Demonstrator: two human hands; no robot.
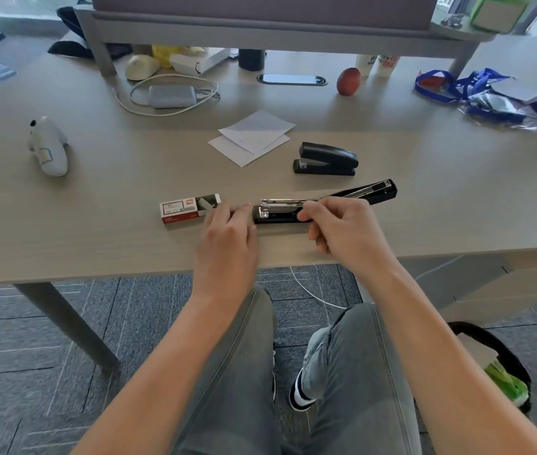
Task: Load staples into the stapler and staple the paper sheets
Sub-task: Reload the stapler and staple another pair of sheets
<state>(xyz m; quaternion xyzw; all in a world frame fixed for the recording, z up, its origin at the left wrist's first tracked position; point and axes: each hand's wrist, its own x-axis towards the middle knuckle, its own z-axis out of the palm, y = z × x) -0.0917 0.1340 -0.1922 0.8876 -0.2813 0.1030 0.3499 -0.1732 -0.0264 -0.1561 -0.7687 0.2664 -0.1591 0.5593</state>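
Note:
A black stapler (363, 193) lies near the desk's front edge, swung fully open, its metal staple channel (281, 202) exposed. My right hand (342, 231) pinches over the middle of that channel; whether it holds staples I cannot tell. My left hand (227, 231) rests at the stapler's front end, fingers curled and touching the base. An open red and white staple box (188, 208) lies just left of my left hand, with staple strips showing inside. White paper sheets (252, 137) lie farther back. A second black stapler (326, 159), closed, stands to the right of the sheets.
A white toy figure (49, 146) lies at the left. A grey power adapter with cable (170, 96), an apple (348, 81), cups and blue bags (490, 93) line the back under a monitor shelf (277, 27). The desk's front edge (96, 274) runs just below my hands.

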